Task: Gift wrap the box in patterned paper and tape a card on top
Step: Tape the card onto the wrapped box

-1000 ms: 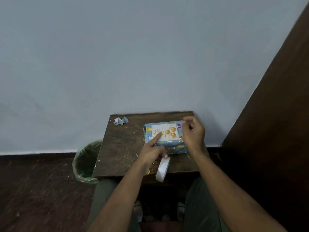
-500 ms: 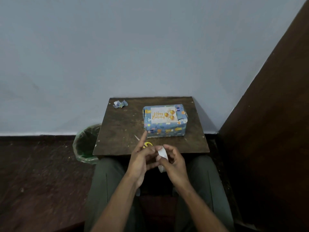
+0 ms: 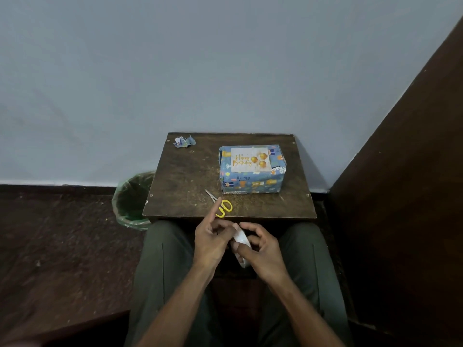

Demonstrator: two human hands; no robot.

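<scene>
A box wrapped in blue patterned paper (image 3: 253, 181) stands on the right half of a small dark wooden table (image 3: 190, 176). A white "Happy Birthday" card (image 3: 250, 160) with gold balloons lies flat on its top. Below the table's front edge, over my lap, both hands hold a white tape roll (image 3: 241, 240). My left hand (image 3: 211, 242) grips its left side with the index finger raised. My right hand (image 3: 260, 249) curls around its right side. Part of the roll is hidden by my fingers.
Yellow-handled scissors (image 3: 221, 205) lie near the table's front edge, just above my left hand. A crumpled scrap of wrapping paper (image 3: 184, 142) sits at the back left corner. A green-lined bin (image 3: 132, 199) stands left of the table. A dark wooden panel (image 3: 406, 196) rises on the right.
Both hands left the box and card and came down to my lap, bringing the tape roll between them. The scissors, earlier covered by my left hand, are now in view.
</scene>
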